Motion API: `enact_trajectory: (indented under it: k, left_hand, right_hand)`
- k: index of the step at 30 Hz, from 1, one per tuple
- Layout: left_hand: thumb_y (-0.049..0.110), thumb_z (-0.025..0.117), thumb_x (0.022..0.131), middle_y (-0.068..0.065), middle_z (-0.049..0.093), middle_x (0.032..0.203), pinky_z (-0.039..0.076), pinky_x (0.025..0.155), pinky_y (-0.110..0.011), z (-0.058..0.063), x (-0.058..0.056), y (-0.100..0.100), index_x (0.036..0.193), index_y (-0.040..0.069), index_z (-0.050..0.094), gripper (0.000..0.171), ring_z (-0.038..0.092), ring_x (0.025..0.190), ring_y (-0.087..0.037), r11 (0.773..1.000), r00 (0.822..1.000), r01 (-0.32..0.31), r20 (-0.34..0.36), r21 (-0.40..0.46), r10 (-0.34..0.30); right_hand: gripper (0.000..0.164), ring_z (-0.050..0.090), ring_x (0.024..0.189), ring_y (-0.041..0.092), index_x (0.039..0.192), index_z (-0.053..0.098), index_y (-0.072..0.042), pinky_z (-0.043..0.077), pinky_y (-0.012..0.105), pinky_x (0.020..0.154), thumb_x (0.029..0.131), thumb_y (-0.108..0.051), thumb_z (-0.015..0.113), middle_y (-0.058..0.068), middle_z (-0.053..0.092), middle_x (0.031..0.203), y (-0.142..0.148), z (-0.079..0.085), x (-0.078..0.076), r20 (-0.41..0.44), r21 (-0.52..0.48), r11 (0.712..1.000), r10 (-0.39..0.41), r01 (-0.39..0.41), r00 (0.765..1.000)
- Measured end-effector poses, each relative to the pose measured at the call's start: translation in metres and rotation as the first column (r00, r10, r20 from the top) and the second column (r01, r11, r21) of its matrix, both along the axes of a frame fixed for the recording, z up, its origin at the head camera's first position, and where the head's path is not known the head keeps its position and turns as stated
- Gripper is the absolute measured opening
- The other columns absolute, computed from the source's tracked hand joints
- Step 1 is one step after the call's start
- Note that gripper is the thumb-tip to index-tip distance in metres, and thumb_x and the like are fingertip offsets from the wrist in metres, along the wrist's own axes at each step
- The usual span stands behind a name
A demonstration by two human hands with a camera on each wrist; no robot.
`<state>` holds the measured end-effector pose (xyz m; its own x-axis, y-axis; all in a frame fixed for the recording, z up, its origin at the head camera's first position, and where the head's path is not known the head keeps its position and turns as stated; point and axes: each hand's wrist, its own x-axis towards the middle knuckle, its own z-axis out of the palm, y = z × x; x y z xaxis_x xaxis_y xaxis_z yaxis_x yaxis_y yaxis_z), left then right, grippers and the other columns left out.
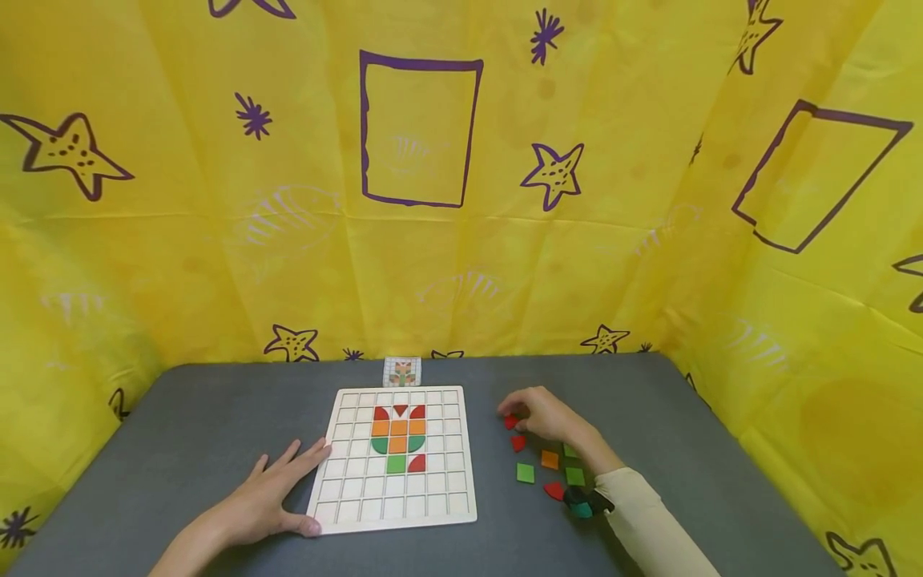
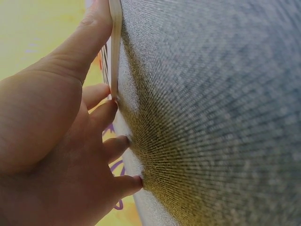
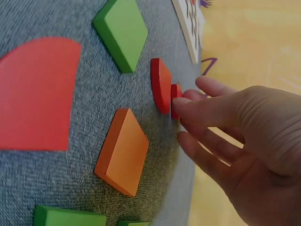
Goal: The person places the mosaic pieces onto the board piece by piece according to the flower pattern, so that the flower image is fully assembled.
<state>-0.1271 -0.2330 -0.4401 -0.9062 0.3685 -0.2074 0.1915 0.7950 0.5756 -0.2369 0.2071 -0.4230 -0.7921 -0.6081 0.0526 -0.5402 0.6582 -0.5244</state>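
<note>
A white gridded board lies on the table with a pattern of red, orange and green pieces in its squares. Spread along its left edge is my left hand, thumb at the near corner and fingertips at the side. To the right of the board, my right hand pinches a small red tile between thumb and fingers, low over the table. Close beside it lies a red quarter-circle tile. An orange square tile and a light green square tile lie nearer the right wrist.
Behind the board lies a small picture card with a similar pattern. More loose tiles, including a red quarter-circle and a green square, lie by the right forearm. A yellow patterned cloth hangs behind the grey table.
</note>
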Motion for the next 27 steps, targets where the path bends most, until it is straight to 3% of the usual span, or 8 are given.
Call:
enact_trajectory:
  k: [10, 16, 21, 27]
  left_hand:
    - [0.051, 0.084, 0.061, -0.017, 0.028, 0.158, -0.002, 0.103, -0.076, 0.001, 0.001, 0.000, 0.152, 0.012, 0.037, 0.110, 0.009, 0.142, -0.055, 1.000, 1.000, 0.001, 0.004, 0.009, -0.001]
    - [0.051, 0.084, 0.061, -0.017, 0.028, 0.158, -0.002, 0.103, -0.076, 0.001, 0.001, 0.000, 0.152, 0.012, 0.036, 0.110, 0.009, 0.142, -0.055, 1.000, 1.000, 0.002, 0.004, 0.008, -0.002]
    - [0.052, 0.084, 0.061, -0.017, 0.029, 0.158, -0.001, 0.103, -0.076, 0.000, 0.001, 0.000, 0.152, 0.012, 0.037, 0.109, 0.011, 0.142, -0.055, 1.000, 1.000, 0.005, -0.013, 0.004, -0.005]
    - [0.051, 0.084, 0.061, -0.017, 0.029, 0.158, -0.001, 0.103, -0.077, 0.001, 0.003, -0.001, 0.151, 0.012, 0.038, 0.109, 0.010, 0.142, -0.055, 1.000, 1.000, 0.005, -0.015, 0.010, -0.005]
  right_hand:
    - [0.032, 0.064, 0.091, 0.022, 0.105, 0.073, -0.002, 0.055, 0.036, 0.082, 0.077, 0.014, 0.070, 0.006, 0.072, 0.099, -0.003, -0.005, -0.006, -0.030, 0.032, 0.998, 0.047, -0.046, 0.998]
    - [0.021, 0.060, 0.077, 0.014, 0.100, 0.073, 0.000, 0.053, 0.028, 0.071, 0.080, 0.007, 0.074, 0.003, 0.068, 0.084, -0.003, -0.002, -0.006, -0.046, 0.063, 0.998, 0.030, -0.027, 0.998]
    - [0.023, 0.064, 0.083, 0.018, 0.105, 0.072, 0.000, 0.055, 0.032, 0.076, 0.082, 0.002, 0.075, 0.006, 0.070, 0.092, 0.006, 0.002, -0.007, 0.012, 0.058, 0.998, 0.023, -0.024, 1.000]
    - [0.034, 0.064, 0.091, 0.022, 0.110, 0.071, 0.000, 0.056, 0.035, 0.081, 0.077, 0.008, 0.077, 0.006, 0.070, 0.099, 0.015, 0.005, -0.007, 0.070, 0.071, 0.997, 0.032, -0.037, 0.997]
